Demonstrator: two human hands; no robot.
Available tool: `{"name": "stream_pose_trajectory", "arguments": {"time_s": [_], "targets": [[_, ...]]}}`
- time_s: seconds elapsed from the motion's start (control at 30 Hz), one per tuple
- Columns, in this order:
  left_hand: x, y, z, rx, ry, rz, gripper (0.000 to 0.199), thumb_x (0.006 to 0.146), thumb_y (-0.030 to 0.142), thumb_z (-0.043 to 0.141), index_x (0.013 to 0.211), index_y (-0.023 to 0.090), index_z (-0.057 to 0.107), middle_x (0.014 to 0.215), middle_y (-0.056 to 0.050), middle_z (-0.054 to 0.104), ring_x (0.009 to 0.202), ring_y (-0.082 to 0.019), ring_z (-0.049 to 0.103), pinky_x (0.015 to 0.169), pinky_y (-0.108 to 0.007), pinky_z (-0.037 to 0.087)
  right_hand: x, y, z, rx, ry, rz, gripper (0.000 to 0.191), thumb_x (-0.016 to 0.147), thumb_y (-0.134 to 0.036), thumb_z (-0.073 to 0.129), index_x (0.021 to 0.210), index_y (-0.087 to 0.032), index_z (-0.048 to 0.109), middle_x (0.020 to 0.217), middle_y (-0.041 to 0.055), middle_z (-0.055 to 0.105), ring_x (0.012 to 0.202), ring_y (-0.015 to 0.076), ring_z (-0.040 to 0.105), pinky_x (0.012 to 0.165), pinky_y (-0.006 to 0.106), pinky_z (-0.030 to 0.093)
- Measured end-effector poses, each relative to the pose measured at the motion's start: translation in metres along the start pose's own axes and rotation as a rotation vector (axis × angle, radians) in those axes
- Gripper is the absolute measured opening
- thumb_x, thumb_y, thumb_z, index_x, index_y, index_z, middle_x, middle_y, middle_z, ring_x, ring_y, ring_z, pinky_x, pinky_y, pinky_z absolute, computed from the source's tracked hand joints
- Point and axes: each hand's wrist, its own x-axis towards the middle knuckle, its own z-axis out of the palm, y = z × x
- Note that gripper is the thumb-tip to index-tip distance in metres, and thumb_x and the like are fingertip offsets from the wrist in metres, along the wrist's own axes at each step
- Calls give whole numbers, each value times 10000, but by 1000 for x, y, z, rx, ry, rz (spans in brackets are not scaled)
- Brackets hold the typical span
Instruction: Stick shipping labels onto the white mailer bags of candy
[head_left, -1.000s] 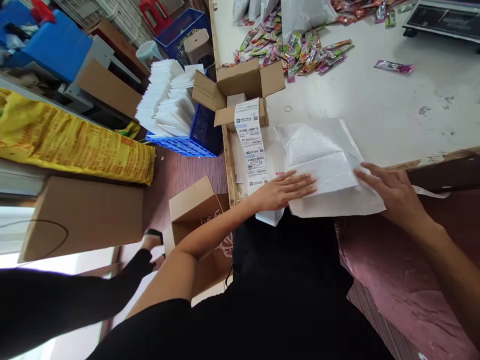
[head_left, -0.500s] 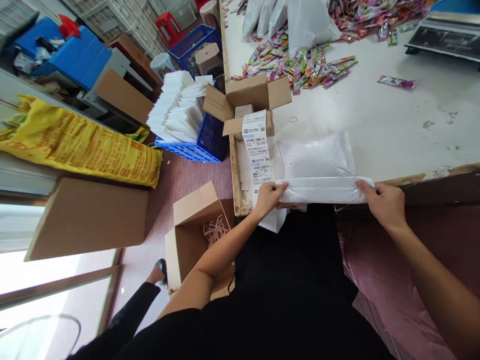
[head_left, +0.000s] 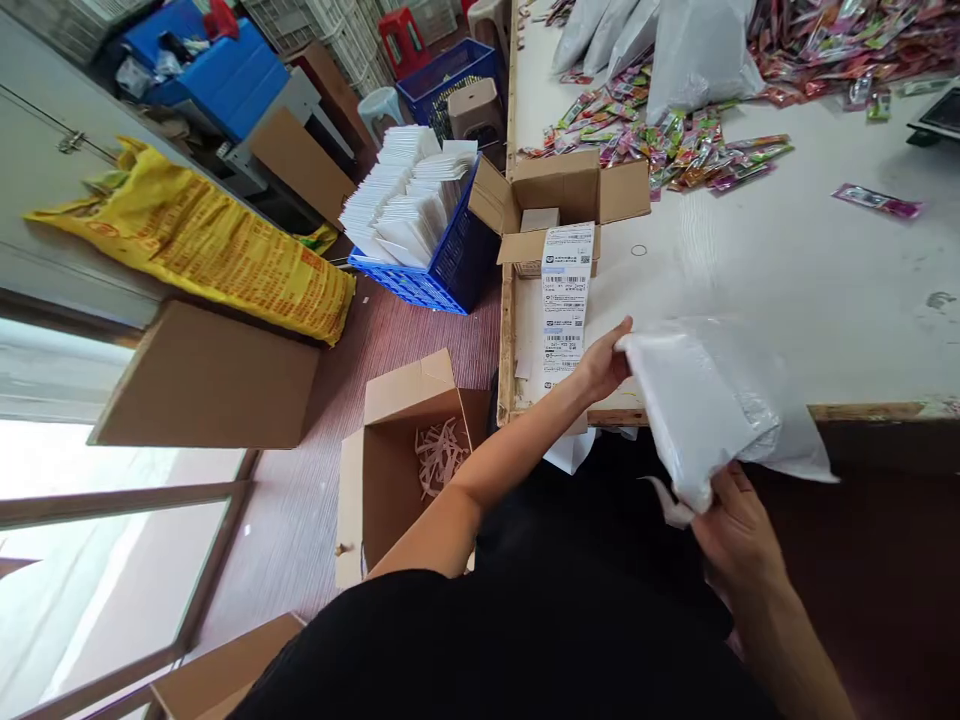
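Observation:
A white plastic mailing bag is lifted and tilted over the table's front edge, its far side smeared by motion. My left hand is closed at the bag's upper left corner, the fingers partly behind it. At the lower edge, my right hand grips the bag from below, some fingers hidden underneath. A thin pale strip dangles beside that hand. Left of the bag, a printed label strip runs out of an open cardboard box onto the table.
Colourful small packets and white filled bags cover the table's far side. A blue crate of white envelopes stands left of the table. On the floor are an open carton with paper strips and a yellow sack.
The bag has gone from lying flat to being raised and tilted. My right hand has moved down and inward to its lower edge. The view has shifted left.

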Motion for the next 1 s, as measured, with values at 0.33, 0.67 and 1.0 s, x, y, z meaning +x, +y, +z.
{"name": "stream_pose_trajectory", "arguments": {"time_s": [0.33, 0.67, 1.0], "targets": [[-165, -2, -11, 352, -74, 218, 837, 740, 426, 805, 1446, 259, 388, 1339, -152, 581, 995, -219, 676, 826, -349, 548, -16, -19, 78, 315, -439, 247, 424, 860, -580, 619, 701, -212, 482, 635, -36, 321, 538, 102, 248, 481, 243, 250], [-219, -56, -205, 832, 703, 419, 85, 833, 360, 583, 799, 284, 602, 611, 3, 533, 612, -220, 557, 572, -344, 446, 129, -23, 187, -405, -7, -281, 177, 797, -232, 606, 965, -223, 660, 1307, 107, 515, 1339, 285, 371, 1117, 519, 305], [-209, -48, -222, 767, 807, 511, 465, 753, 524, 741, 1075, 224, 589, 1125, -115, 652, 1139, -309, 595, 997, -514, 454, 148, 1, 189, -309, -55, -183, 245, 802, -245, 565, 1008, -172, 676, 962, 66, 653, 933, 199, 618, 889, 398, 508]]}}
